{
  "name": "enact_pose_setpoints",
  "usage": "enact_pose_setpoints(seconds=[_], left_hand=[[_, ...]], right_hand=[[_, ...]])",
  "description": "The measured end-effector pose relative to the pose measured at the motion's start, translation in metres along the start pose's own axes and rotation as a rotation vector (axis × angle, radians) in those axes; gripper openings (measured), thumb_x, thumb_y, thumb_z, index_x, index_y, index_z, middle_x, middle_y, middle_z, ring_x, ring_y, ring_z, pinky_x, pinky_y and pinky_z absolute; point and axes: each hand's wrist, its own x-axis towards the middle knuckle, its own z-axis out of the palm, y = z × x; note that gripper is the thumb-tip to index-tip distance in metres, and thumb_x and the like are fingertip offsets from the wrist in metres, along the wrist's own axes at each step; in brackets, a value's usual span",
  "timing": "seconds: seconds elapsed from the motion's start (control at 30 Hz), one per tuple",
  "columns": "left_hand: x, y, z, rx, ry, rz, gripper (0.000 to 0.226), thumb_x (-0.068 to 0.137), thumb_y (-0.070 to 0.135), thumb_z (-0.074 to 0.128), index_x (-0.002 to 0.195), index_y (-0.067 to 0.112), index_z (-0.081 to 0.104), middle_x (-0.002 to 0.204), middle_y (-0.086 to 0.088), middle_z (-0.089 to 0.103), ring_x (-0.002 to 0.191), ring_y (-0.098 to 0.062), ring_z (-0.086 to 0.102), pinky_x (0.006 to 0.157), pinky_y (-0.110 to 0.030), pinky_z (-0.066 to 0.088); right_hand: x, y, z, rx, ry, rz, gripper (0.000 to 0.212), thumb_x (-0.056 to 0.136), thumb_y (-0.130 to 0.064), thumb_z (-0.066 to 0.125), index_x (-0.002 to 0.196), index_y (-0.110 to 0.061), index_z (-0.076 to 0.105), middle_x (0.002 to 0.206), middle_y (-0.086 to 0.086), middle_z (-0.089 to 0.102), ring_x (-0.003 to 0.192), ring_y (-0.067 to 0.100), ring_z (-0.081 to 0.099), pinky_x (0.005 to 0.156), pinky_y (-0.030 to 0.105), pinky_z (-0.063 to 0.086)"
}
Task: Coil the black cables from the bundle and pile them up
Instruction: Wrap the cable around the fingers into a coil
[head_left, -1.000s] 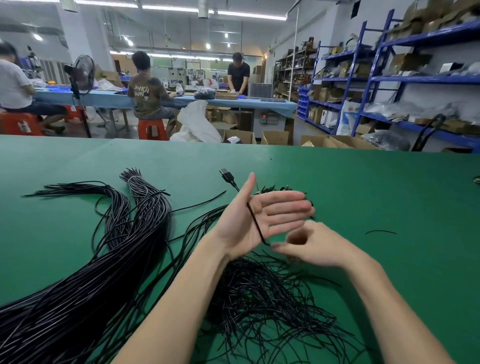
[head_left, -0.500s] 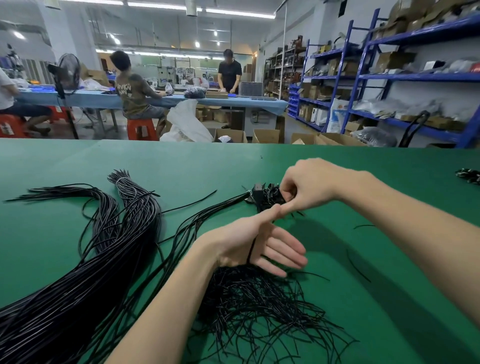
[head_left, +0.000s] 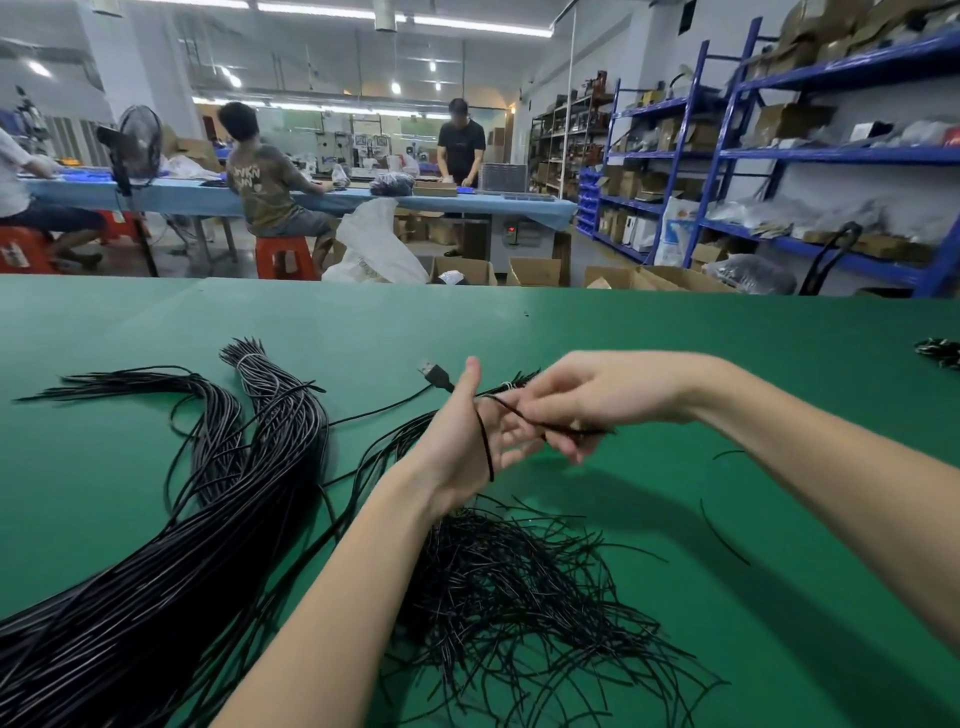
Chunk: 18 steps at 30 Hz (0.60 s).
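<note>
A thick bundle of black cables (head_left: 218, 499) sweeps across the left of the green table (head_left: 675, 364), tied near its far end. My left hand (head_left: 467, 447) is raised mid-table, palm up, with one black cable (head_left: 485, 441) looped across it; the cable's USB plug (head_left: 435, 375) sticks out behind the thumb. My right hand (head_left: 576, 405) is just right of it, fingers pinched on the same cable. A loose heap of thin black ties (head_left: 519, 597) lies under my left forearm.
A small dark pile of coiled cables (head_left: 940, 352) shows at the table's right edge. Stray tie pieces (head_left: 722, 530) lie on the right. Beyond the far table edge are cardboard boxes, blue shelving and people at another bench.
My right hand came down from beyond my left hand to beside its fingers, drawing the cable over the palm. My left hand turned upright, and the USB plug now shows behind the thumb.
</note>
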Motion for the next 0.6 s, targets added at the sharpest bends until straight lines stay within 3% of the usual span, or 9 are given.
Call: enact_pose_setpoints(seconds=[0.07, 0.13, 0.27, 0.37, 0.4, 0.47, 0.5, 0.6], left_hand=[[0.002, 0.003, 0.001, -0.136, -0.005, 0.069, 0.083, 0.102, 0.063, 0.01, 0.133, 0.002, 0.057, 0.118, -0.012, 0.071, 0.106, -0.019, 0.068, 0.089, -0.028, 0.052], [0.0, 0.007, 0.002, -0.266, -0.052, 0.17, 0.08, 0.104, 0.059, 0.01, 0.136, 0.0, 0.053, 0.138, -0.018, 0.06, 0.127, -0.024, 0.06, 0.106, -0.034, 0.045], [-0.011, 0.019, -0.003, -0.482, -0.199, 0.29, 0.079, 0.106, 0.054, 0.014, 0.137, -0.007, 0.053, 0.143, -0.024, 0.053, 0.135, -0.036, 0.051, 0.113, -0.05, 0.04], [-0.019, 0.024, -0.003, -0.372, -0.339, 0.228, 0.081, 0.105, 0.056, 0.015, 0.132, -0.007, 0.059, 0.141, -0.027, 0.054, 0.133, -0.041, 0.051, 0.107, -0.055, 0.045], [-0.02, 0.023, -0.002, -0.288, -0.371, 0.175, 0.083, 0.105, 0.057, 0.016, 0.131, -0.007, 0.06, 0.139, -0.028, 0.055, 0.131, -0.042, 0.053, 0.106, -0.056, 0.045], [-0.019, 0.018, 0.004, -0.07, -0.379, 0.041, 0.087, 0.103, 0.062, 0.015, 0.129, -0.008, 0.06, 0.135, -0.03, 0.057, 0.126, -0.044, 0.057, 0.106, -0.056, 0.047], [-0.018, 0.014, 0.007, 0.043, -0.359, -0.025, 0.09, 0.102, 0.064, 0.014, 0.127, -0.009, 0.061, 0.133, -0.031, 0.059, 0.124, -0.045, 0.058, 0.104, -0.055, 0.048], [-0.014, 0.004, 0.01, 0.242, -0.263, -0.187, 0.096, 0.1, 0.068, 0.008, 0.122, -0.008, 0.063, 0.129, -0.03, 0.062, 0.122, -0.043, 0.059, 0.105, -0.054, 0.048]], right_hand=[[-0.004, 0.016, 0.017, 0.101, -0.006, -0.012, 0.03, 0.11, -0.025, 0.041, 0.095, -0.01, 0.063, 0.073, 0.005, 0.069, 0.075, 0.02, 0.063, 0.079, 0.033, 0.055], [-0.003, 0.033, 0.037, 0.166, -0.038, 0.0, 0.037, 0.111, -0.031, 0.037, 0.094, -0.012, 0.062, 0.078, 0.009, 0.072, 0.083, 0.024, 0.064, 0.082, 0.038, 0.054], [0.0, 0.063, 0.059, 0.078, -0.042, 0.001, 0.055, 0.105, -0.059, 0.034, 0.074, -0.021, 0.059, 0.065, 0.002, 0.06, 0.065, 0.018, 0.056, 0.07, 0.029, 0.048], [0.005, 0.072, 0.05, -0.049, 0.126, -0.001, 0.057, 0.093, -0.074, 0.044, 0.063, -0.026, 0.053, 0.06, -0.009, 0.049, 0.056, 0.012, 0.041, 0.061, 0.022, 0.037], [0.008, 0.072, 0.043, -0.12, 0.162, 0.01, 0.051, 0.093, -0.068, 0.053, 0.063, -0.027, 0.054, 0.06, -0.012, 0.051, 0.055, 0.01, 0.042, 0.059, 0.021, 0.037], [0.012, 0.069, 0.027, -0.229, 0.193, 0.034, 0.034, 0.095, -0.029, 0.065, 0.061, -0.029, 0.058, 0.059, -0.013, 0.054, 0.056, 0.006, 0.045, 0.06, 0.026, 0.041], [0.015, 0.064, 0.019, -0.268, 0.194, 0.053, 0.037, 0.092, -0.014, 0.063, 0.058, -0.028, 0.06, 0.056, -0.012, 0.052, 0.053, 0.006, 0.042, 0.059, 0.028, 0.039], [0.019, 0.041, -0.002, -0.365, 0.118, 0.106, 0.029, 0.088, -0.016, 0.066, 0.06, -0.024, 0.064, 0.056, -0.01, 0.052, 0.054, 0.007, 0.041, 0.06, 0.024, 0.038]])
